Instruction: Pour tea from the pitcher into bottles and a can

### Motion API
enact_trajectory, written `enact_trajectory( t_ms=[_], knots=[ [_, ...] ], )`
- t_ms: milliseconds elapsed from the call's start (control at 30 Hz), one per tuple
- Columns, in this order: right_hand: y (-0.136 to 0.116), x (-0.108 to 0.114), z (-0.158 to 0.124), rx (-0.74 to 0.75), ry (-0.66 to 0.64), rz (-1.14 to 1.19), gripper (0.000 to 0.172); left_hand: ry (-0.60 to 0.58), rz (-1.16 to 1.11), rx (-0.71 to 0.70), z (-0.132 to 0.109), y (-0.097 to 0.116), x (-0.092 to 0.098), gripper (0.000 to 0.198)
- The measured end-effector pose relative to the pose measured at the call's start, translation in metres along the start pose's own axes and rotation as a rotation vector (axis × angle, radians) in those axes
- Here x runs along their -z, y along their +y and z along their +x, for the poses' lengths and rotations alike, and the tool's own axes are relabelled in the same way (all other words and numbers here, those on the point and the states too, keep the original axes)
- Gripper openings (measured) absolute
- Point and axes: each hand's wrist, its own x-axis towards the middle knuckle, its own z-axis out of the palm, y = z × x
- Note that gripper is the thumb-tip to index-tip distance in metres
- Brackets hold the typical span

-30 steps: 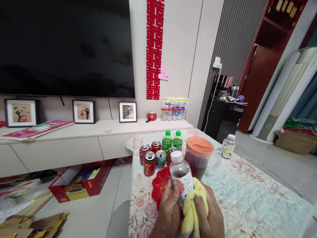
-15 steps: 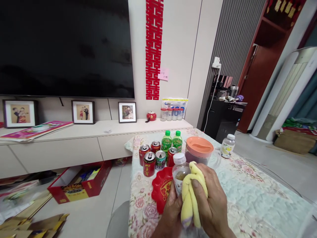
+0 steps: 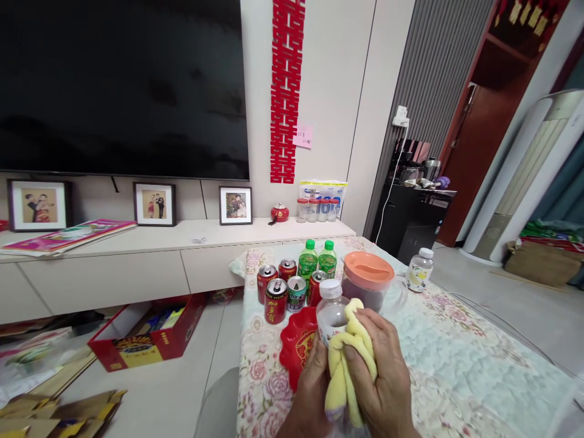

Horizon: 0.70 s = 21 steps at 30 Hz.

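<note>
A clear bottle (image 3: 330, 307) with a white cap is gripped by my left hand (image 3: 310, 386), whose fingers wrap its lower left side. My right hand (image 3: 385, 371) clutches a bunched yellow cloth (image 3: 349, 359) and presses it against the bottle's right side. The cloth hides much of the bottle's label and lower part. Just behind and left of the hands lies a scalloped red tray (image 3: 292, 340). Beyond the bottle stands a pitcher (image 3: 365, 292) with an orange lid.
Several drink cans (image 3: 276, 301) and two green-capped bottles (image 3: 308, 258) stand together at the table's far left. Another white-capped bottle (image 3: 420, 271) is near the far right edge. A flowered tablecloth (image 3: 460, 365) covers the table. An open red box (image 3: 148, 334) sits on the floor at left.
The yellow cloth and my right hand have shifted slightly left and down along the bottle. The bottle stays in my left hand, a little more upright.
</note>
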Motion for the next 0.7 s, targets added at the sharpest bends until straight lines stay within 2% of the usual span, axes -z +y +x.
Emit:
enact_trajectory(
  t_ms=[133,267,433,567,700],
  knots=[
    [0.003,-0.003,-0.019,-0.017,-0.006,-0.033,0.03,0.047,-0.104,0.031,0.005,-0.001,-0.003,0.058],
    [0.008,-0.003,-0.041,-0.056,-0.016,-0.055,0.028,0.12,-0.134,-0.094,0.008,-0.003,0.001,0.057],
    [0.019,0.006,-0.057,-0.178,-0.089,-0.015,0.026,0.059,-0.029,-0.062,0.005,-0.006,0.0,0.064],
    [0.02,0.014,-0.055,-0.255,-0.135,0.059,0.025,0.015,0.011,-0.002,-0.006,-0.005,-0.008,0.072],
    [0.011,0.015,-0.033,-0.239,-0.113,0.044,0.028,-0.014,0.033,0.013,-0.012,-0.003,-0.011,0.076]
  ],
)
